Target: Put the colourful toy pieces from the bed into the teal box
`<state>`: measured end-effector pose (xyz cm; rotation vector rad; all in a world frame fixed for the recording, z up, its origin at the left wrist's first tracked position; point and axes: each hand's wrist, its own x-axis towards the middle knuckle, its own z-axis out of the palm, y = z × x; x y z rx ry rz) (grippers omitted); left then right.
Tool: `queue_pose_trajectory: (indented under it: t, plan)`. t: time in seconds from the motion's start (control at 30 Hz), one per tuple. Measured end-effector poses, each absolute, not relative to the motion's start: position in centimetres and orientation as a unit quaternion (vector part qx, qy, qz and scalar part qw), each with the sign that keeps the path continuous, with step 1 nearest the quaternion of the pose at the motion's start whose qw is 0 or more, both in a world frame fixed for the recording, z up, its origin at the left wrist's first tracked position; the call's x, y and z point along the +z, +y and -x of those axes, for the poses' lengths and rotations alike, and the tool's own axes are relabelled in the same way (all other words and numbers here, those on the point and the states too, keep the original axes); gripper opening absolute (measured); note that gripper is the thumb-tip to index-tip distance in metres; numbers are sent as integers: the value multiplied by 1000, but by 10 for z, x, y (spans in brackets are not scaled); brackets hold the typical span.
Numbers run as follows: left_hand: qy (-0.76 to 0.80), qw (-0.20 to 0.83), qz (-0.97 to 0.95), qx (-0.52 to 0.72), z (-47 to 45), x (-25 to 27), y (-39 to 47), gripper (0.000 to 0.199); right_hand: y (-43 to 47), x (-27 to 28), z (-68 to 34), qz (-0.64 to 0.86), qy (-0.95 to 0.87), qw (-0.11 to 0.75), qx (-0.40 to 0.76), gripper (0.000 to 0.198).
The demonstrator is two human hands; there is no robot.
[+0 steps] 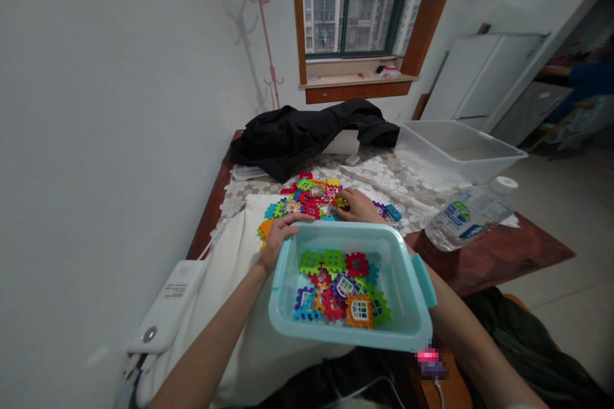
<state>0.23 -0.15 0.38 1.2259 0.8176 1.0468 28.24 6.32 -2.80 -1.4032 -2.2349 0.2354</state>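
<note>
Hands work on either side of a teal bin (pixel 412 326) at the near edge of the desk (pixel 503 255). Left hand (pixel 278 233) grips the bin's far-left rim, fingers curled over it. Right hand (pixel 357 206) reaches past the bin into the heap of plastic tiles (pixel 307 198), fingers pinching a green tile (pixel 341 202). That heap lies just beyond the bin, so the right hand is nearer it. More tiles (pixel 343 291) lie inside the bin.
</note>
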Motion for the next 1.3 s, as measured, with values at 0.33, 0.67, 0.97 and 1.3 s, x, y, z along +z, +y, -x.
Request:
queue_pose_trajectory:
  t: [0.33,0.67,0.97,1.3]
  plan:
    - [352,615,-538,456,-3,4,0,37,72,-33,-297,510,-805,285,103,32]
    - [352,625,-527,456,-2,1,1,38,78,-25,-302,453,-728,459,235,31]
    - [358,615,-534,456,-1,0,1,38,47,16,-298,161,-651,485,561,40]
    - [359,614,-533,458,-6,9,-2,35,30,30,-306,108,-635,424,637,62]
